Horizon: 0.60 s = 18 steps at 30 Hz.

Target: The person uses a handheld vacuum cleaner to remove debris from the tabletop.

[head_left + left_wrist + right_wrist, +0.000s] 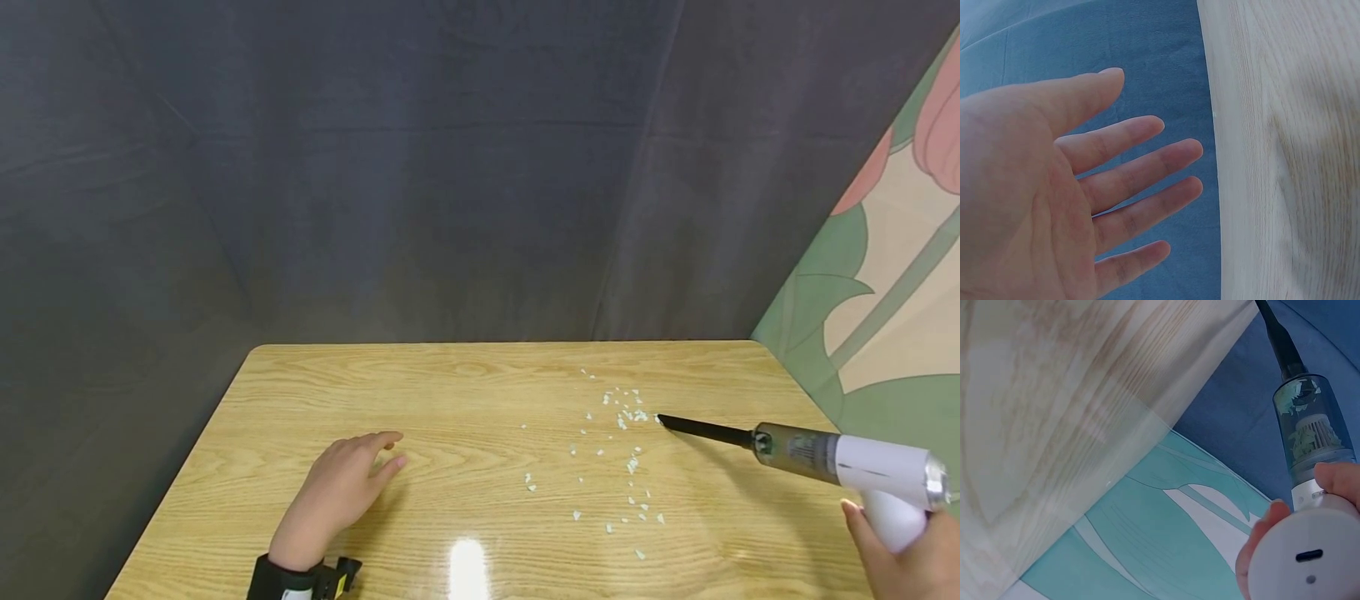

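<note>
My right hand grips the white handle of a handheld vacuum cleaner at the right of the head view. Its black crevice nozzle points left, the tip right at the scattered pale paper scraps on the wooden table. In the right wrist view, scraps and a pleated filter show inside the clear dust cup, and fingers wrap the handle. My left hand hovers over the left of the table, holding nothing, its fingers loosely extended in the left wrist view.
More scraps are spread over the table's right-centre, down toward the near side. A dark grey cloth hangs behind the table's far edge. Flower-patterned fabric lies past the right edge. A black wrist strap circles the left wrist.
</note>
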Each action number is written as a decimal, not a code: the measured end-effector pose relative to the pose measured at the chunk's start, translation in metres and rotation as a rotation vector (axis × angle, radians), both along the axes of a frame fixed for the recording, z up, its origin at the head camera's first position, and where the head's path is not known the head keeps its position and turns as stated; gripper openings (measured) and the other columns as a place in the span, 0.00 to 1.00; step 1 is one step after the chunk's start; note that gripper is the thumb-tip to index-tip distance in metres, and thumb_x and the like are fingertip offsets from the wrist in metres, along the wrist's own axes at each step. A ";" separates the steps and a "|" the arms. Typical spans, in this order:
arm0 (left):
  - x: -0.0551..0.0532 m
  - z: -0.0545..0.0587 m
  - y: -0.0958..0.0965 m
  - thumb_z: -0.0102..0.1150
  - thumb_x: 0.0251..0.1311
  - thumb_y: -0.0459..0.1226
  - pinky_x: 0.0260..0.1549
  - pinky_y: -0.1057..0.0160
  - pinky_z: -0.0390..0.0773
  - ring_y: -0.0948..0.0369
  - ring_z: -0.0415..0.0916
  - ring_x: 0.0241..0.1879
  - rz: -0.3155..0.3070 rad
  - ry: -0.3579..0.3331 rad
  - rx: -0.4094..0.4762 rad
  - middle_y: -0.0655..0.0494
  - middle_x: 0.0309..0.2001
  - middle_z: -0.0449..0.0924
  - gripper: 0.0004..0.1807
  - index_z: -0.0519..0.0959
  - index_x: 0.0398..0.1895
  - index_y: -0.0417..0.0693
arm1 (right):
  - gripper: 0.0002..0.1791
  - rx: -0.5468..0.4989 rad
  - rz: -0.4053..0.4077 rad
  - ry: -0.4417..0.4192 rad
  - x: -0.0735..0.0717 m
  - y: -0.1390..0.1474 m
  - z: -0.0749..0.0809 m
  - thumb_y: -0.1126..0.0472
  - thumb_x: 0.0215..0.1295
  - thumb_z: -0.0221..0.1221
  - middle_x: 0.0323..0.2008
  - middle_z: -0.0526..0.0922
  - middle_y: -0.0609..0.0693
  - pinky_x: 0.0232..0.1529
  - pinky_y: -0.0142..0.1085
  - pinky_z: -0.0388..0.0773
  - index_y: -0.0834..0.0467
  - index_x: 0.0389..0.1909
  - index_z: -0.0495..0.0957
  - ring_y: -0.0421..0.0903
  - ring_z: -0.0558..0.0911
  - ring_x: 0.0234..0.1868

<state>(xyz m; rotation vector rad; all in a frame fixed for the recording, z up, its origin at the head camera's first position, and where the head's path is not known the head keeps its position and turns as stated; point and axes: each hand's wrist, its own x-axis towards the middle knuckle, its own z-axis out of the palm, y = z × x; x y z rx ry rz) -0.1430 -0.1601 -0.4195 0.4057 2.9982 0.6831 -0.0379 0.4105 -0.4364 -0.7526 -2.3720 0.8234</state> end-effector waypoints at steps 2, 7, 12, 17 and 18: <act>0.000 0.001 0.000 0.62 0.67 0.45 0.56 0.44 0.76 0.48 0.79 0.53 0.000 -0.004 -0.001 0.53 0.55 0.82 0.21 0.80 0.60 0.49 | 0.19 -0.002 0.004 -0.028 0.000 0.001 0.001 0.66 0.58 0.62 0.23 0.70 0.59 0.12 0.25 0.61 0.74 0.42 0.66 0.28 0.62 0.16; 0.000 0.002 0.000 0.61 0.68 0.45 0.57 0.44 0.76 0.48 0.79 0.54 -0.004 -0.011 -0.005 0.53 0.55 0.82 0.21 0.80 0.61 0.49 | 0.19 0.007 0.018 -0.079 -0.001 0.001 0.005 0.62 0.62 0.61 0.20 0.72 0.59 0.10 0.28 0.63 0.73 0.41 0.67 0.31 0.63 0.14; 0.000 0.002 0.000 0.61 0.68 0.45 0.57 0.43 0.75 0.47 0.79 0.54 -0.006 -0.007 -0.003 0.53 0.55 0.82 0.21 0.80 0.60 0.48 | 0.19 -0.048 0.037 -0.091 -0.002 0.005 0.003 0.58 0.65 0.60 0.15 0.69 0.46 0.10 0.28 0.65 0.70 0.40 0.67 0.32 0.66 0.13; 0.000 0.002 -0.001 0.61 0.68 0.46 0.57 0.44 0.75 0.48 0.79 0.54 -0.010 -0.001 -0.001 0.53 0.56 0.82 0.21 0.80 0.61 0.49 | 0.22 -0.125 0.058 -0.202 0.001 0.013 -0.005 0.50 0.70 0.56 0.10 0.73 0.45 0.13 0.31 0.69 0.68 0.33 0.69 0.39 0.72 0.10; 0.000 0.002 -0.001 0.61 0.68 0.46 0.57 0.44 0.75 0.48 0.79 0.54 -0.010 0.001 0.000 0.53 0.56 0.82 0.21 0.80 0.60 0.49 | 0.23 -0.131 0.057 -0.230 0.002 0.015 -0.006 0.49 0.71 0.55 0.09 0.74 0.46 0.13 0.32 0.69 0.68 0.30 0.70 0.40 0.73 0.10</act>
